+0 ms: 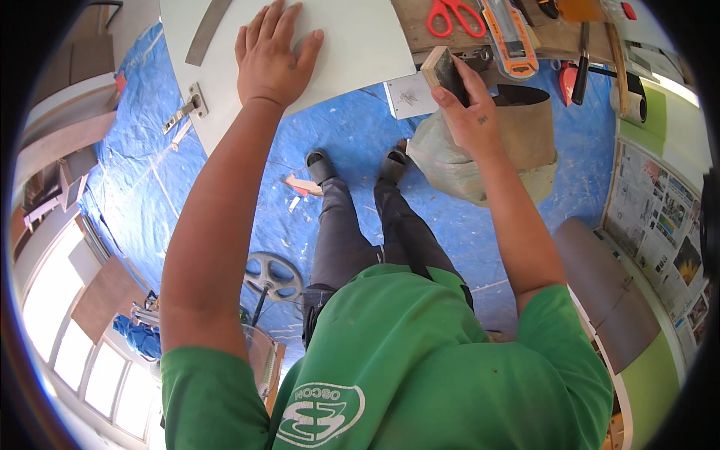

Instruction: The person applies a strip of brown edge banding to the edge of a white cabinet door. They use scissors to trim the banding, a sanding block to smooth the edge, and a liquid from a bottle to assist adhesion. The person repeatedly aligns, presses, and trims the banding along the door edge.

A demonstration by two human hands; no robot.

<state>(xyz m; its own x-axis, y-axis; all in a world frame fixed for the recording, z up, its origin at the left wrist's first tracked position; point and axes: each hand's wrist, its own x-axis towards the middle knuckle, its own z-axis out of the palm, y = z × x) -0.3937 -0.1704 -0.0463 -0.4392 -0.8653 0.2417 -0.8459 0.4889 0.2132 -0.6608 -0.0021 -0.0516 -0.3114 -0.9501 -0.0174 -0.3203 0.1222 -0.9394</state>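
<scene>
Wooden block (442, 71) in right hand (469, 112)

The flat white rectangular panel (352, 45) runs out past the top edge, and the left hand (271, 56) lying flat on it covers the part beneath the palm. The red-handled scissors (454, 16) and orange-and-grey hand tool (510, 34) on the wooden surface (420, 26) are cut off there too. The right hand (469, 105) wraps the small wooden block (442, 71), hiding its lower half.
</scene>
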